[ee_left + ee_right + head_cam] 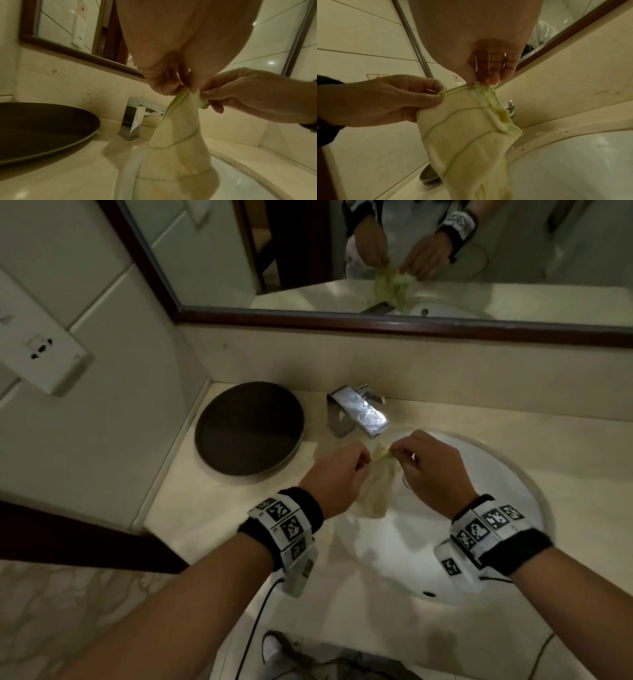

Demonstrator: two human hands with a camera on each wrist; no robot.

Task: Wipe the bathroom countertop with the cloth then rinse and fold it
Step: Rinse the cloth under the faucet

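I am pinching the top edge of the cloth (376,487) with my left hand (334,477) and my right hand (433,470), close together. The cloth is hanging over the sink (479,542), in front of the tap (359,414). A dark round tray (249,428) is lying on the counter (178,508) at the left.

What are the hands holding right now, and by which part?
Both hands pinch the cloth by its top edge: the left hand and right hand close together, cloth hanging over the sink.
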